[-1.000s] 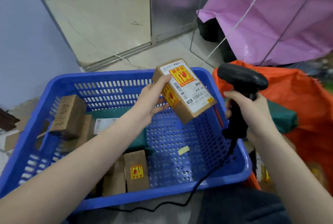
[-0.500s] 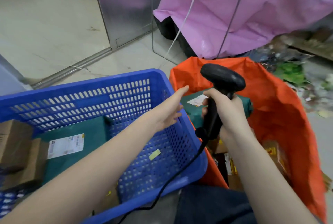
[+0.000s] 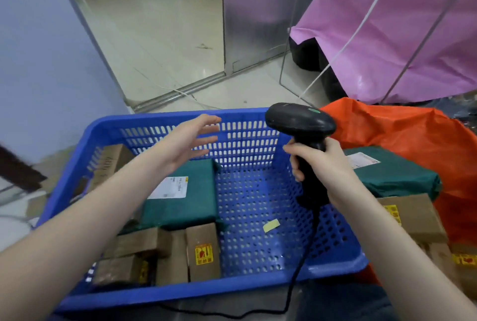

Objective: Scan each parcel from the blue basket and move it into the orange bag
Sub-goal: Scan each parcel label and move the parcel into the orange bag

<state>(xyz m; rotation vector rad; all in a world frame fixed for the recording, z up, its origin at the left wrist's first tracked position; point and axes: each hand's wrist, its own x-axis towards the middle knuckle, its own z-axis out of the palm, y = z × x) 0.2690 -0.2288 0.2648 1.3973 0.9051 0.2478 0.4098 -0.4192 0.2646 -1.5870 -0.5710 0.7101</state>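
The blue basket (image 3: pixel 165 119) sits in front of me. It holds a green parcel (image 3: pixel 196 202) with a white label and several brown boxes (image 3: pixel 202 251) along its near and left sides. My left hand (image 3: pixel 191 142) hovers empty over the basket's far part, fingers spread. My right hand (image 3: pixel 320 163) grips the black scanner (image 3: pixel 299 120) above the basket's right side. The orange bag (image 3: pixel 402 129) stands to the right, with a green parcel (image 3: pixel 395 176) and brown boxes (image 3: pixel 413 214) inside.
A small yellow scrap (image 3: pixel 271 225) lies on the basket floor. The scanner cable (image 3: pixel 294 284) runs down over the basket's near rim. A pink plastic sheet (image 3: pixel 387 31) hangs behind the orange bag. A metal door frame (image 3: pixel 180 90) crosses the tiled floor beyond.
The brown box held in my left hand a second ago is gone from it. The empty left hand has swung from the orange bag's side back over the blue basket.
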